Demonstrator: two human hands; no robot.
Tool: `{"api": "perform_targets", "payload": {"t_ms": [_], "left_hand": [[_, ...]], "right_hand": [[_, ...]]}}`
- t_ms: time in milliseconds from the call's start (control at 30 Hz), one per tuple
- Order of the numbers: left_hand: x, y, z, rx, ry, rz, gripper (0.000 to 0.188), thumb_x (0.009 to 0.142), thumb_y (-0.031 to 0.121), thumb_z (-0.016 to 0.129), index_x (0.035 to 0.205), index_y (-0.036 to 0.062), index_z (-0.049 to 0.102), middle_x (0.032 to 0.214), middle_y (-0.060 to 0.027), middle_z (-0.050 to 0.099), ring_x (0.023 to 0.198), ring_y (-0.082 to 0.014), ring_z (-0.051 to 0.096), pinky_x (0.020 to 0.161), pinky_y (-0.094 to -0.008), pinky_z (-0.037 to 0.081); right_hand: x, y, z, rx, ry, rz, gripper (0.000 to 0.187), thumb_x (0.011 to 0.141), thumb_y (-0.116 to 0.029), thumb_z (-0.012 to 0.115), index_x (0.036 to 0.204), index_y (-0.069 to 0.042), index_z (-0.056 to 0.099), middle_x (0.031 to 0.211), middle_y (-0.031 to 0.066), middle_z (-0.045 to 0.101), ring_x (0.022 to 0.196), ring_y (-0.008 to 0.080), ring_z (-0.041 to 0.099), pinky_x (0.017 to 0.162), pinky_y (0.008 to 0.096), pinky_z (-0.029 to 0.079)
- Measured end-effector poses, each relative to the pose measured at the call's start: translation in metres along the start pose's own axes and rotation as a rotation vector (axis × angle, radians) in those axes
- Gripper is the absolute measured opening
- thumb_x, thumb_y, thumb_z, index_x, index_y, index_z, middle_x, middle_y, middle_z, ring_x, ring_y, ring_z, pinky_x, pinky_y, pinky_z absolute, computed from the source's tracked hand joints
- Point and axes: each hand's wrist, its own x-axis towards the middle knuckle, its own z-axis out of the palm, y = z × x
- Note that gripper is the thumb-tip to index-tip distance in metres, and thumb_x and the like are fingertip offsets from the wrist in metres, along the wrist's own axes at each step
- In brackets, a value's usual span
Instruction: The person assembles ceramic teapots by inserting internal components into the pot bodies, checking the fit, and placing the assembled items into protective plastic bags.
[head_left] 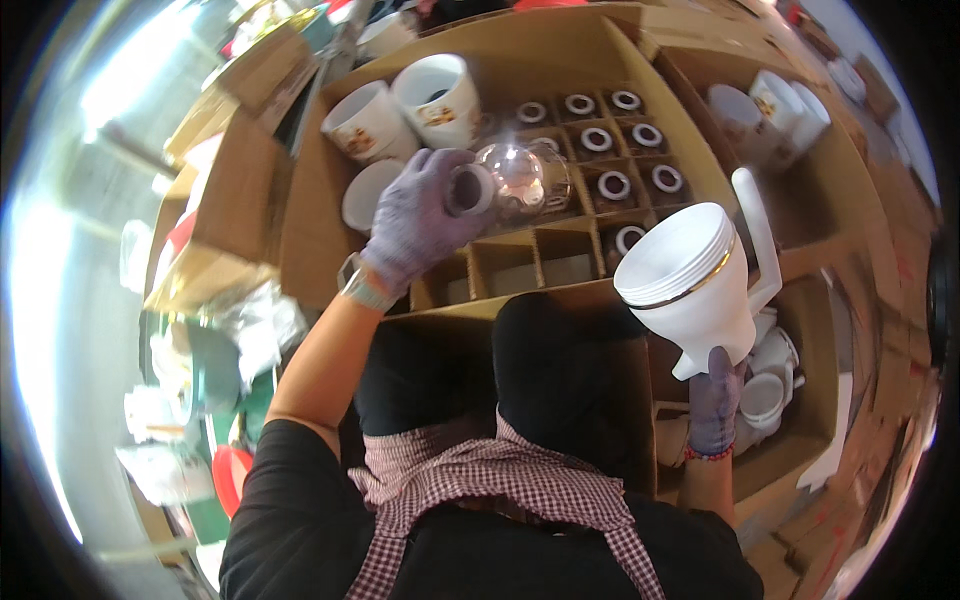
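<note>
My gloved left hand (428, 210) is closed around the neck of a shiny glass flask liner (525, 178), whose rounded body points right over the divided cardboard box (505, 250). On the right, my gloved right hand (717, 400) grips a white plastic jug top (700, 295) from below. It is turned upside down, with its wide threaded mouth facing up and left, a gold band below the thread, a long handle on the right and a spout at the bottom. Several more liners with pale-rimmed mouths (613, 185) stand in the box's compartments.
White jug bodies with floral prints (438, 103) stand at the box's left side. More white bodies (780, 115) sit in a box at the far right. A lower carton (815, 430) holds white plastic parts (765, 395). Plastic bags (262, 320) and cartons lie at left.
</note>
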Motion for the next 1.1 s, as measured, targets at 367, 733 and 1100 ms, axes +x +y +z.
{"api": "perform_targets", "payload": {"t_ms": [367, 733, 1100], "left_hand": [[-0.24, 0.053, -0.143, -0.31, -0.062, -0.288, 0.096, 0.066, 0.017, 0.09, 0.15, 0.0085, 0.044, 0.094, -0.0137, 0.07, 0.086, -0.0259, 0.074, 0.077, -0.0366, 0.059], [-0.358, 0.024, -0.127, -0.349, -0.089, -0.523, 0.077, 0.068, 0.031, 0.093, 0.132, 0.0054, 0.06, 0.112, -0.0158, 0.064, 0.095, -0.0325, 0.07, 0.083, -0.0401, 0.059], [-0.397, 0.015, -0.054, -0.573, -0.095, -0.603, 0.088, 0.072, 0.049, 0.09, 0.139, 0.0031, 0.055, 0.137, -0.0235, 0.058, 0.113, -0.0365, 0.067, 0.096, -0.0416, 0.057]], "right_hand": [[-0.043, -0.006, 0.14, -0.121, -0.641, 0.345, 0.098, 0.068, -0.02, 0.08, 0.153, 0.001, 0.037, 0.134, 0.0117, 0.06, 0.12, 0.0224, 0.061, 0.104, 0.0354, 0.049], [-0.082, -0.005, 0.22, -0.566, -1.038, 0.463, 0.11, 0.06, -0.033, 0.093, 0.152, -0.001, 0.041, 0.137, 0.0126, 0.056, 0.128, 0.0238, 0.053, 0.111, 0.0373, 0.041], [-0.07, 0.036, 0.167, -0.393, -0.79, 0.671, 0.09, 0.075, -0.039, 0.084, 0.146, 0.001, 0.046, 0.13, 0.0112, 0.062, 0.12, 0.0233, 0.059, 0.106, 0.0353, 0.047]]}}
